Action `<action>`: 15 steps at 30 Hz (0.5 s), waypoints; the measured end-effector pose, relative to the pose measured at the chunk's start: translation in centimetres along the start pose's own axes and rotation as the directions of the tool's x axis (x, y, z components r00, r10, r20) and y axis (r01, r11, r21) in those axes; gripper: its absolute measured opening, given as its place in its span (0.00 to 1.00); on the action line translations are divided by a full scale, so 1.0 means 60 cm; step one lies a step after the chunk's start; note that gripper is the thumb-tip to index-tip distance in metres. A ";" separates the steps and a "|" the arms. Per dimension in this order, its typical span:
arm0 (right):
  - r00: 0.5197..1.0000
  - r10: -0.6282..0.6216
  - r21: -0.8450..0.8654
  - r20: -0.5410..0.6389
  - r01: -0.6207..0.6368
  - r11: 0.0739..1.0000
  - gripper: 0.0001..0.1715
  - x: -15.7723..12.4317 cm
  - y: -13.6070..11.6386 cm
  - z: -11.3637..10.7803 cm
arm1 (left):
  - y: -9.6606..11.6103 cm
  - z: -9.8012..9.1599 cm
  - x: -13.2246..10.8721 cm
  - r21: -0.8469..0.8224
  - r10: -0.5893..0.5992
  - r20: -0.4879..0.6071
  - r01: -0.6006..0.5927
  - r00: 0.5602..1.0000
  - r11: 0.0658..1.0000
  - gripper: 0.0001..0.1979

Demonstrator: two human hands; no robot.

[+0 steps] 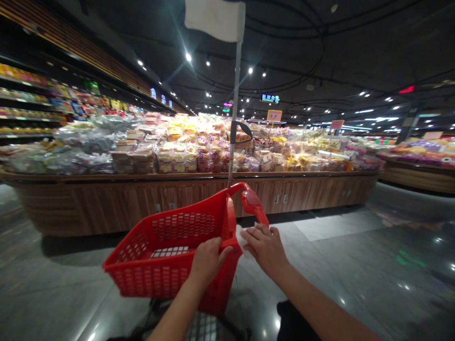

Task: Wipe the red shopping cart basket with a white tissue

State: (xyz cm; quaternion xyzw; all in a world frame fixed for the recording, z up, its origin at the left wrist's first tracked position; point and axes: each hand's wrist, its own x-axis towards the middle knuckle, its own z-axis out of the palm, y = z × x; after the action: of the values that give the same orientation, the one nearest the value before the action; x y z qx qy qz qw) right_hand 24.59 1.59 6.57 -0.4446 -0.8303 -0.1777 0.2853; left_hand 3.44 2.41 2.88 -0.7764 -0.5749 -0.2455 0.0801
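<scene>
A red plastic shopping cart (156, 274) stands before me, its lattice basket holding nothing that I can see. My left hand (206, 259) grips the near rim of the basket close to the handle end, with the fingers curled over the edge and the thumb toward the right. My right hand (265, 246) is closed on a white wipe (242, 240), pressed against the near part of the red cart handle (251, 201). Part of the wipe is hidden beneath the fingers. A pole (235, 94) with a white flag (215, 19) rises behind the handle.
A long wooden display counter (117, 201) piled with bagged and packaged goods (177, 154) runs across behind the cart. Stocked shelves (24, 102) line the left, and another counter (419, 175) stands at the right. The grey tiled floor (348, 265) is shiny.
</scene>
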 end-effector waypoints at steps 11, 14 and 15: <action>0.953 -0.261 0.168 0.153 0.235 0.957 0.18 0.024 0.144 -0.039 | -0.022 0.002 -0.009 0.015 -0.006 0.001 0.006 1.000 1.000 0.20; 0.946 -0.285 0.201 0.155 0.253 0.946 0.19 0.028 0.127 -0.038 | -0.024 0.003 -0.011 0.015 -0.010 -0.006 0.010 1.000 1.000 0.20; 0.947 -0.289 0.211 0.142 0.256 0.943 0.20 0.027 0.114 -0.034 | -0.025 0.004 -0.012 0.014 -0.012 -0.009 0.012 1.000 1.000 0.21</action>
State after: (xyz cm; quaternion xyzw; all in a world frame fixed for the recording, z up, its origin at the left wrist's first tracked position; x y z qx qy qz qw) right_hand 30.25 5.23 9.44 -0.3095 -0.9184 -0.0967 0.2267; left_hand 1.95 2.39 2.11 -0.7714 -0.5807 -0.2455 0.0868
